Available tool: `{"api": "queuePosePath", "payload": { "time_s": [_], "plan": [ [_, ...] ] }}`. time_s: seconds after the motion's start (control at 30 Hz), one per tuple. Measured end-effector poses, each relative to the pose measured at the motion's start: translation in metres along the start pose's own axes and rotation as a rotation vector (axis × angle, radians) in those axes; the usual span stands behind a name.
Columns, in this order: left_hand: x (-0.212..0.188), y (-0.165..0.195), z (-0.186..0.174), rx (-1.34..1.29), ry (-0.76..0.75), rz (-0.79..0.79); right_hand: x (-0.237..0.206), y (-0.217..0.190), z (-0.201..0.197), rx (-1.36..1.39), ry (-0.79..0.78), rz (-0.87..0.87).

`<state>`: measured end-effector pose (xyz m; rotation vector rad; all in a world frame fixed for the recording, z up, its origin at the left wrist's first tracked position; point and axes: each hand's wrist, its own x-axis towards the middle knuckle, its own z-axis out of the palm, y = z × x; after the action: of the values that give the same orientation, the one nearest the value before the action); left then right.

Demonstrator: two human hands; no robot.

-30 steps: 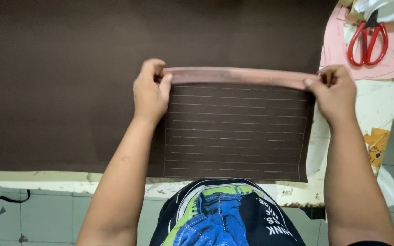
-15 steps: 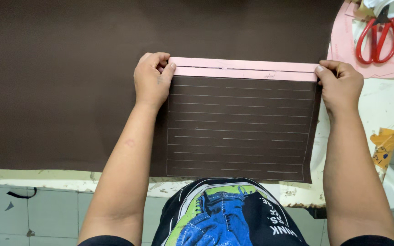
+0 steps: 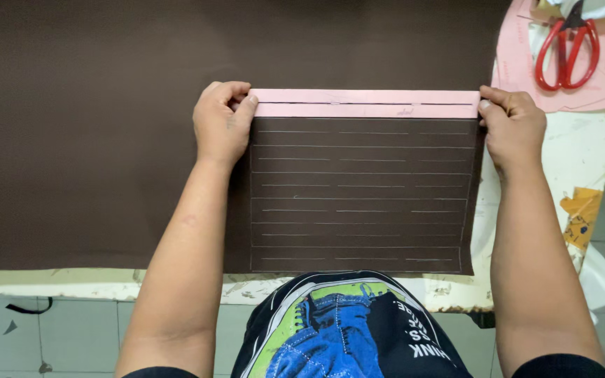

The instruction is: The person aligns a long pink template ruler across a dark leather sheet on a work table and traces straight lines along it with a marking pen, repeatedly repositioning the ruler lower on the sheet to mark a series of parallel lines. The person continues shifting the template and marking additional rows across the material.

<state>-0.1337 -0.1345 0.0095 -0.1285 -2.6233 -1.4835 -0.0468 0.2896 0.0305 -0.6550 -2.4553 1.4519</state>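
Pink strip (image 3: 365, 103) now lies flat & straight across brown sheet (image 3: 92, 140), vs bowed 1 s ago. My L hand (image 3: 222, 126) pinches its left end, R hand (image 3: 514, 126) its right end; fingers curled, pressing down. Red scissors (image 3: 567, 47) top right on pink sheet (image 3: 519, 77).

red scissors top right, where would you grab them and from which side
Probably by the two red loop handles, coming from the near side: the loops point toward the person, and the blades run off the far edge under white scraps. They lie flat on pink paper, nearest the right hand.
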Motion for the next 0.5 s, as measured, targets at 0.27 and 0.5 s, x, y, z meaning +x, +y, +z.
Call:
{"api": "queuePosePath", "payload": {
  "time_s": [0.27,0.5],
  "plan": [
    [0.0012,-0.0007,-0.0023,0.005,-0.017,-0.071,-0.0028,-0.0008,-0.0031,-0.035,0.0,0.045],
    [0.001,-0.0001,-0.0026,0.023,-0.009,-0.035,-0.0037,0.004,-0.005,-0.032,-0.005,-0.025]
  ]
}}
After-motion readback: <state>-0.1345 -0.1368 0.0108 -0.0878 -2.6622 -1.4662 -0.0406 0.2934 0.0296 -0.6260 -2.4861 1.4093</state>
